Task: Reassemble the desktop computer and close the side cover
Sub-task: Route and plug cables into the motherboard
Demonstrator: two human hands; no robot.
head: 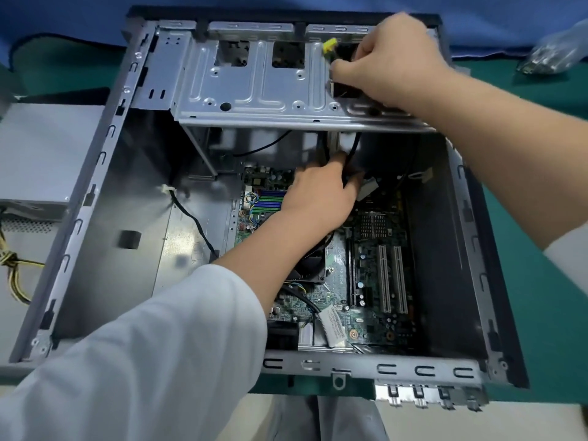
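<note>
An open grey desktop case [79, 224] lies on its side with the green motherboard [375, 275] exposed. My left hand [321, 192] reaches under the metal drive cage [254, 90] and grips black cables [350, 154] that hang down from it. My right hand [391, 62] sits at the far right opening of the cage, fingers curled on a dark part there, beside a yellow connector [329, 46]. What exactly the right fingers pinch is hidden.
A grey power supply [44, 154] with yellow and black wires [12, 265] lies left of the case. A clear bag [553, 55] with parts rests at the far right on the green mat [547, 281]. A black loose cable [191, 218] runs across the case floor.
</note>
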